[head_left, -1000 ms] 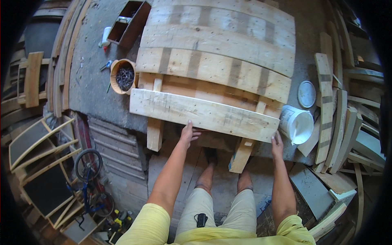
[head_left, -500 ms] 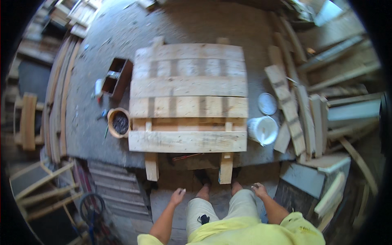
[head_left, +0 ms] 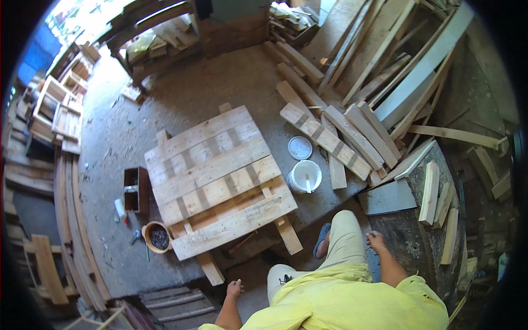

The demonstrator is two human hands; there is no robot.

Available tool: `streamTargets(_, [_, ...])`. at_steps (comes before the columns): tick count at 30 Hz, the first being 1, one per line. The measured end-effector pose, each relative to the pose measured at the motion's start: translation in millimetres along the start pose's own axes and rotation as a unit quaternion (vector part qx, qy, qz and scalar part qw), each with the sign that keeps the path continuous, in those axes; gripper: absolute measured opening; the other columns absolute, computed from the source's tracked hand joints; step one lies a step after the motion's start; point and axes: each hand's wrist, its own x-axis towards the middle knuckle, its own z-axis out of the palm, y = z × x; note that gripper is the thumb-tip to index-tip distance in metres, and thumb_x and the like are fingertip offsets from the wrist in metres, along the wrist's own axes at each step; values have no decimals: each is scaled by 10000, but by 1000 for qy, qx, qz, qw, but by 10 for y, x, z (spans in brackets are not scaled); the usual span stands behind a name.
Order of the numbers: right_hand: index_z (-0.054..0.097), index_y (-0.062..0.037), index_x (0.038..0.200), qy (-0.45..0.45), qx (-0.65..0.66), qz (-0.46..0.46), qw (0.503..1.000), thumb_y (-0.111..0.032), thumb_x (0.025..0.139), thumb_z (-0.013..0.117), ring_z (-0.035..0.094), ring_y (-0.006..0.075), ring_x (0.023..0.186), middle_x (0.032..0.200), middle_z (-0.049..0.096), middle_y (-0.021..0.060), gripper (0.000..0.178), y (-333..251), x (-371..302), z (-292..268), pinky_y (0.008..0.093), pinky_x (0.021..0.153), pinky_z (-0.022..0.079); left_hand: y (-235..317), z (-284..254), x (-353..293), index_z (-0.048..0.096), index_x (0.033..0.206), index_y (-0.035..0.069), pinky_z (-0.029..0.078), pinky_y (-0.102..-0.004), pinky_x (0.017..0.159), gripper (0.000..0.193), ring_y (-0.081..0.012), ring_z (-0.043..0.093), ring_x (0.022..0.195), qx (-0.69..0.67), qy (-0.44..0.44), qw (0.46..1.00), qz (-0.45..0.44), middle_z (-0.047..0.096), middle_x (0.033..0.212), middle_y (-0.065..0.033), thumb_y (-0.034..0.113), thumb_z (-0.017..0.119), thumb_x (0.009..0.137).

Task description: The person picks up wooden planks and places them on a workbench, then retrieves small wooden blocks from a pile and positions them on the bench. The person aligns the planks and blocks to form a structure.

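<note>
My left hand hangs low in front of me, its fingers curled in; whatever they hold, if anything, is too small to make out. Nearest to it is the end of a wooden leg under a slatted panel of pale planks. Between the panel's front plank and the one behind it a gap shows. At my right side, by the thigh, my right hand hangs with its fingers loosely apart and nothing seen in them. Neither hand touches the panel.
Left of the panel are a brown open box and a round tub of dark small pieces. A white bucket and its lid lie to its right. Planks crowd the right; long boards line the left.
The view has swung to the right and I have stepped, so the panel now appears turned and farther left. My left hand sits lower in view, my right hand farther right. Nothing on the floor has moved.
</note>
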Motion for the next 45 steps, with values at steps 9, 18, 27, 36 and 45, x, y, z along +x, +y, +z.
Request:
streamTargets(9, [611,-42,874,-30,12,179,983,-236,817,599,598,161,535,728,630,56,203,861,85,-492,297,458,460,2915,1123,134,587,974,13,487,-332,645,272,-205,595,692,169,17,927,336,632,784,-115,253,510,873])
streamTargets(18, [584,-76,957,-63,62,159,983,-216,844,579,593,141,558,747,605,49,179,-344,1827,-1819,272,408,438,6591,3076,-1761,554,1107,25,474,-369,784,405,-276,604,918,393,-213,774,449,623,1032,-144,367,520,893])
streamTargets(27, [537,-44,1001,-100,284,12,954,-165,866,502,571,137,545,760,603,68,184,-2955,2517,-2381,243,393,423,7342,1285,-1951,627,966,26,462,-400,813,403,-367,582,945,269,199,885,326,623,975,-215,392,536,823])
streamTargets(36, [601,-23,1025,-301,58,-39,951,-225,843,593,605,144,604,832,640,65,272,-5364,2874,-2064,257,507,462,6299,225,-608,460,1131,71,471,-433,609,402,-254,618,787,230,46,972,18,604,1041,-126,378,450,872])
streamTargets(45, [570,-50,1073,-257,146,-129,946,-234,866,588,615,144,625,827,645,80,278,-9051,4107,-1225,259,526,491,9791,-38,312,613,1072,28,452,-388,855,462,-302,588,994,181,256,931,186,603,1097,-168,423,527,849])
